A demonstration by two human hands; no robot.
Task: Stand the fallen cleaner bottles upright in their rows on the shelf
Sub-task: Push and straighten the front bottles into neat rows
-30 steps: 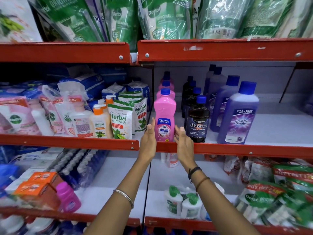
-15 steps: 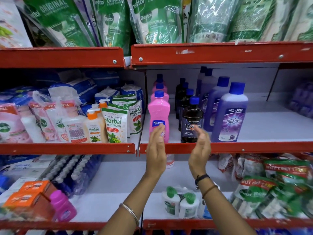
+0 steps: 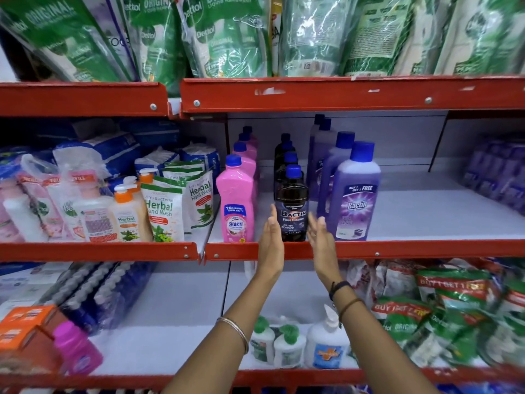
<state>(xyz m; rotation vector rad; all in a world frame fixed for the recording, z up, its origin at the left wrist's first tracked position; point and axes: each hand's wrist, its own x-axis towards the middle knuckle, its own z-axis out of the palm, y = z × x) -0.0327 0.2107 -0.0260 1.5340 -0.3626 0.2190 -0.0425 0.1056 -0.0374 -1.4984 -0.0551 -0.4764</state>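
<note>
Three rows of cleaner bottles stand upright on the middle shelf [image 3: 426, 248]. The front pink Shakti bottle [image 3: 235, 200] leads the left row. A black Bactin floor cleaner bottle [image 3: 292, 209] heads the middle row. A purple Bactin bottle [image 3: 355, 200] fronts the right row. My left hand [image 3: 271, 245] is at the black bottle's left side, fingers straight and apart from it. My right hand [image 3: 321, 243] is at its right side, palm inward, also open. Neither hand grips the bottle.
Herbal hand wash pouches [image 3: 163, 211] and pump bottles [image 3: 127, 217] fill the shelf bay to the left. Green refill pouches [image 3: 227, 35] hang above. The lower shelf holds small white bottles [image 3: 287, 345], green packets [image 3: 440, 308] and a pink bottle [image 3: 76, 348].
Both hands left the pink bottle and shifted right; they now flank the black Bactin bottle. The pink bottle stays upright at the shelf front.
</note>
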